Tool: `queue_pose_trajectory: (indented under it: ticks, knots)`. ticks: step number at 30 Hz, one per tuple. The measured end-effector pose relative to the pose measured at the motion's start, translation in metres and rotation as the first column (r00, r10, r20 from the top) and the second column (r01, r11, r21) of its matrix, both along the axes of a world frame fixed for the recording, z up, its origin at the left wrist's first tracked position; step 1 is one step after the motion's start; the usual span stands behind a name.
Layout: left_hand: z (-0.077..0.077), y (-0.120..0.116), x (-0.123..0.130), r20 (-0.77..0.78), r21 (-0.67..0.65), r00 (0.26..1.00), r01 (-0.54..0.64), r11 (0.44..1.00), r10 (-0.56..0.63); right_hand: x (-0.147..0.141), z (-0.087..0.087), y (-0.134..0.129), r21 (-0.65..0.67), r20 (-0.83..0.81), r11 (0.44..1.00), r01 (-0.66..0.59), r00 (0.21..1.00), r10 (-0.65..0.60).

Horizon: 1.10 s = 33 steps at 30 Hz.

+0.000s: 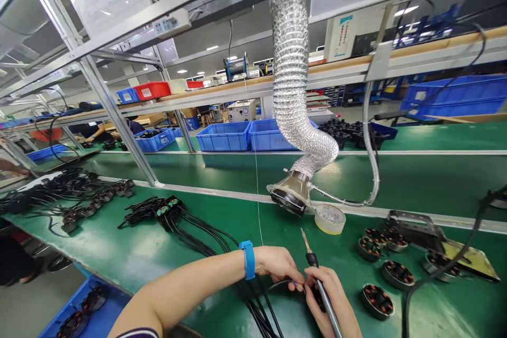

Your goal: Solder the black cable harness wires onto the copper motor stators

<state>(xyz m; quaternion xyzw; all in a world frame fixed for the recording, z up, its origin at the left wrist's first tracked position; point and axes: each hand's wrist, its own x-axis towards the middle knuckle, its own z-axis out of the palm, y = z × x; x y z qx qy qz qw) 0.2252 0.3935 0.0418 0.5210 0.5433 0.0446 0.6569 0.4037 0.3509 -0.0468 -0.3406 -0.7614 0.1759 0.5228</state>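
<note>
My left hand (279, 264), with a blue band on its wrist, pinches the end of a dark cable (280, 284) above the green bench. Close against it on the right, my right hand (330, 298) holds a soldering iron (311, 259), its tip pointing up and away. Between the hands a dark round part is mostly hidden by the fingers. A thin solder wire (257, 185) hangs from a spool (235, 67) down behind my left wrist. Black cables (206, 232) with green boards (168, 206) at their far end run under my left forearm.
Several copper-wound motor parts (377, 301) lie on the right, near a metal stand (415, 227). A round tub (330, 219) sits beneath the fume hood (292, 193) and its foil duct (291, 63). More cabled parts (71, 190) cover the left bench; blue bins (224, 137) stand behind.
</note>
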Motion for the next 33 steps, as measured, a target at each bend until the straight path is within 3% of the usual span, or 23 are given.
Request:
queue_pose_trajectory:
  ticks: [9, 14, 17, 23, 28, 33]
  knots:
    - [-0.001, -0.001, -0.007, 0.038, 0.007, 0.999, -0.015, 1.000, 0.014, -0.006, 0.023, -0.018, -0.106, -0.031, 0.994, -0.038, 0.999, 0.035]
    - [0.001, 0.001, -0.013, 0.057, -0.078, 0.994, 0.101, 0.992, -0.097, -0.007, 0.023, -0.020, -0.164, -0.046, 0.986, -0.041, 0.998, 0.034]
    - [0.007, 0.002, -0.015, 0.055, -0.056, 0.989, 0.139, 0.989, -0.136, -0.007, 0.022, -0.020, -0.168, -0.054, 0.985, -0.047, 0.998, 0.038]
    - [0.010, 0.000, -0.010, 0.017, 0.052, 0.996, 0.082, 0.995, -0.083, -0.007, 0.026, -0.020, -0.160, -0.064, 0.986, -0.048, 0.997, 0.038]
    - [0.004, -0.002, -0.010, 0.032, 0.024, 0.995, 0.090, 0.996, -0.091, -0.008, 0.026, -0.021, -0.169, -0.065, 0.984, -0.062, 0.997, 0.052]
    - [0.008, -0.003, -0.016, 0.049, 0.022, 0.993, 0.110, 0.994, -0.111, -0.007, 0.027, -0.021, -0.186, -0.081, 0.980, -0.076, 0.995, 0.062]
